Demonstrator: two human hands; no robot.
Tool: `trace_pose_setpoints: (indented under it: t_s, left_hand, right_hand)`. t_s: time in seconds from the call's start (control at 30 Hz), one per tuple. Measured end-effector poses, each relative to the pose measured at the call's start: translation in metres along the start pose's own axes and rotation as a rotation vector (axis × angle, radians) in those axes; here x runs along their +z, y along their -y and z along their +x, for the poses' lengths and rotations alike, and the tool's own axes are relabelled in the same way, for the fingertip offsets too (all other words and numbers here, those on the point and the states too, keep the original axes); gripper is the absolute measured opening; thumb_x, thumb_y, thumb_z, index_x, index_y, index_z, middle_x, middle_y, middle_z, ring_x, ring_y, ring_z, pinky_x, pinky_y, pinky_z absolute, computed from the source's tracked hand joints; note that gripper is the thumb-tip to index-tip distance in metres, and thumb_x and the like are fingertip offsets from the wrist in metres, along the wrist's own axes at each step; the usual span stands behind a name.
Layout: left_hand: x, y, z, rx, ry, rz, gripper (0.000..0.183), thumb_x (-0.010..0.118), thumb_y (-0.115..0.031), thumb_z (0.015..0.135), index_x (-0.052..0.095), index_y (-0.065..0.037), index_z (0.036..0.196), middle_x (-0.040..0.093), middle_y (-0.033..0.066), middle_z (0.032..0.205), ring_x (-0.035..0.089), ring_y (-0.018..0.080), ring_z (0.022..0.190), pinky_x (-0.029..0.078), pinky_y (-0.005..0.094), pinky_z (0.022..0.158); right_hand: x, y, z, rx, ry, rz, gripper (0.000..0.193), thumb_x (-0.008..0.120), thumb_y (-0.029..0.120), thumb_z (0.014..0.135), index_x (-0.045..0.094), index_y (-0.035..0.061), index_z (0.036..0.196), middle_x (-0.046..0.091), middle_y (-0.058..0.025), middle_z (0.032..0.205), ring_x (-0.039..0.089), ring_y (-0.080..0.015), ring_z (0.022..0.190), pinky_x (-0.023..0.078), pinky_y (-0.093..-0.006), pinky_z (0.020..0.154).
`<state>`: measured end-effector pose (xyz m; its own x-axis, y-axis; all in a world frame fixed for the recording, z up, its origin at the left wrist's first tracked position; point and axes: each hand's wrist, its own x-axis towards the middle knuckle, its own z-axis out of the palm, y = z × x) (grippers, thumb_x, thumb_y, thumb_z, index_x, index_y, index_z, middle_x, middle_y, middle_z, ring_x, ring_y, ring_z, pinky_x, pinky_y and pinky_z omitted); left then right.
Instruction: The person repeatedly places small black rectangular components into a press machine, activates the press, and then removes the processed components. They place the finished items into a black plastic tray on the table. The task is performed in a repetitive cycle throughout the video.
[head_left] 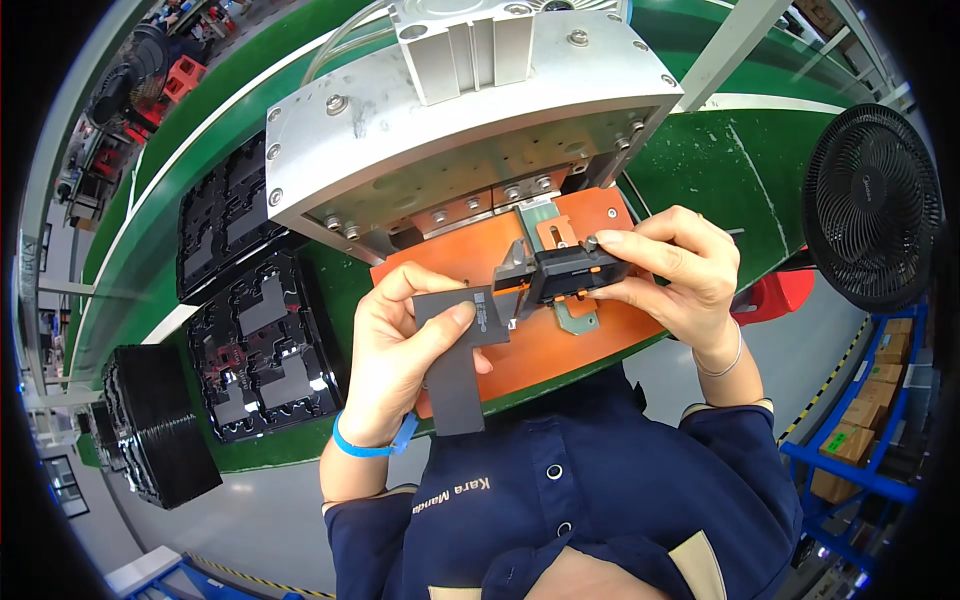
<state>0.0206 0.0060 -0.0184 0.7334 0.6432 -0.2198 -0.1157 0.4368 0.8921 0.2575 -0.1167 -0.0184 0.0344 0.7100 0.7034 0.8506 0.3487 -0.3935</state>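
My left hand [393, 350] pinches a flat, dark grey L-shaped piece [457, 375] that looks like a battery, with its thumb on the upper face beside a small printed mark. The long arm of the piece points down toward my body. My right hand [682, 272] has thumb and fingers closed on the right end of a black clamping fixture [572, 273] with small orange parts. The fixture's left flap stands tilted up, close to the upper right corner of the L-shaped piece. Below the fixture, a greenish metal plate [578, 319] shows on an orange base board [535, 365].
A silver metal press [465, 120] with a cylinder on top stands just beyond my hands. On the green table's left lie black trays [262, 345] holding grey pieces, beside a stack of black trays [165, 425]. A black fan [870, 205] is at the right, above a blue rack [860, 420] with boxes.
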Motion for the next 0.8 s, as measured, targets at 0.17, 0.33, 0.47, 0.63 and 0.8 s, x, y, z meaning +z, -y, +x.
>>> trace_pose_setpoints:
  t_s: [0.17, 0.33, 0.47, 0.63, 0.8]
  left_hand:
    - [0.000, 0.001, 0.002, 0.014, 0.018, 0.005, 0.011, 0.064, -0.002, 0.089, 0.055, -0.001, 0.095, 0.068, 0.0133, 0.088, 0.070, 0.0175, 0.064, 0.058, 0.0259, 0.054]
    - [-0.005, -0.003, -0.006, -0.046, 0.008, 0.023, 0.014, 0.065, -0.003, 0.089, 0.057, 0.000, 0.099, 0.068, 0.0113, 0.088, 0.069, 0.0168, 0.066, 0.059, 0.0266, 0.058]
    - [-0.021, -0.028, -0.043, 0.280, -0.203, 0.204, 0.017, 0.066, 0.004, 0.086, 0.060, 0.003, 0.102, 0.069, 0.0145, 0.091, 0.069, 0.0153, 0.077, 0.056, 0.0255, 0.062]
    - [-0.124, -0.060, -0.081, 0.847, -1.080, 1.422, 0.017, 0.067, 0.002, 0.088, 0.070, 0.003, 0.105, 0.063, -0.0039, 0.076, 0.041, -0.0019, 0.058, 0.031, 0.0146, 0.051]
    - [-0.242, -0.055, -0.087, 0.760, -0.983, 1.925, 0.015, 0.063, -0.004, 0.088, 0.068, -0.003, 0.102, 0.071, 0.0129, 0.095, 0.070, 0.0270, 0.082, 0.056, 0.0330, 0.070]
  right_hand:
    - [0.002, 0.001, -0.001, 0.012, -0.032, 0.013, 0.050, 0.085, 0.020, 0.056, 0.076, 0.0127, 0.104, 0.058, -0.0006, 0.070, 0.053, -0.0138, 0.058, 0.042, -0.0262, 0.052]
    - [-0.002, 0.007, 0.000, 0.061, 0.000, 0.084, 0.048, 0.086, 0.015, 0.056, 0.075, 0.0073, 0.102, 0.061, -0.0038, 0.072, 0.057, -0.0165, 0.062, 0.045, -0.0265, 0.054]
    - [-0.034, -0.008, -0.038, 0.286, -0.059, 0.227, 0.061, 0.088, 0.012, 0.052, 0.069, -0.0011, 0.109, 0.061, -0.0065, 0.084, 0.057, -0.0157, 0.074, 0.044, -0.0248, 0.063]
    - [-0.069, -0.064, -0.084, 0.659, -0.136, 0.099, 0.047, 0.071, -0.006, 0.078, 0.061, -0.0030, 0.124, 0.057, -0.0006, 0.097, 0.051, -0.0064, 0.080, 0.041, -0.0187, 0.073]
    - [-0.065, -0.149, -0.133, 0.804, -0.182, -0.122, 0.040, 0.073, 0.008, 0.086, 0.063, 0.0011, 0.124, 0.052, 0.0074, 0.078, 0.040, -0.0011, 0.066, 0.032, -0.0163, 0.059]
